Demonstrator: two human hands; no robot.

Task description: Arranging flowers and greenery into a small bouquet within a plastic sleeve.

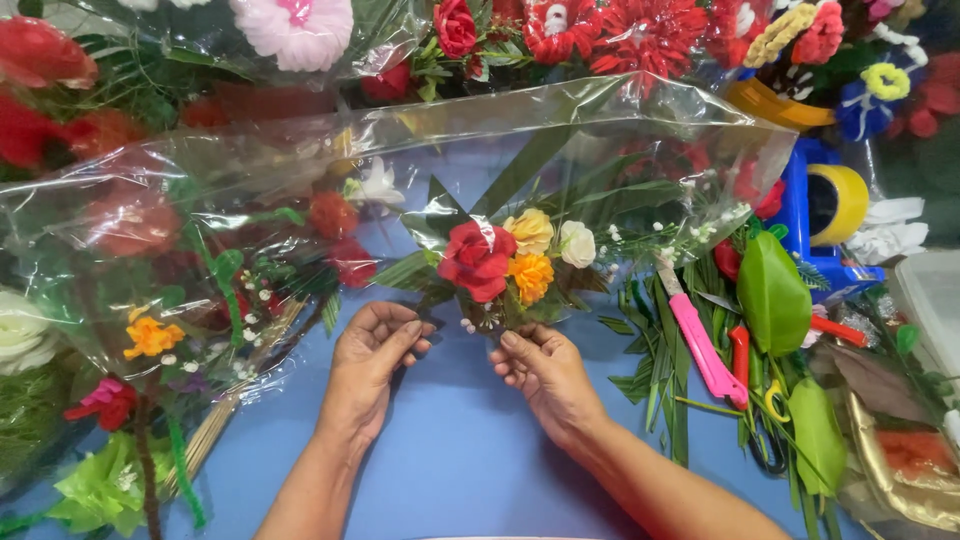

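Observation:
A small bouquet point(500, 262) of red, yellow, orange and white artificial flowers with green leaves sits upright at the middle of the blue table point(450, 450). My right hand point(545, 372) grips its stems from below. My left hand point(372, 362) is just left of the bouquet, fingers curled loosely and apart, holding nothing that I can see. A large sheet of clear cellophane point(560, 130) lies behind and around the bouquet.
A pink utility knife point(700, 345) lies right of the bouquet on loose green leaves point(775, 295). Red-handled scissors point(745, 365) lie beside it. A blue tape dispenser with yellow tape point(835, 205) stands at back right. Wrapped flower bunches point(150, 260) crowd the left and back.

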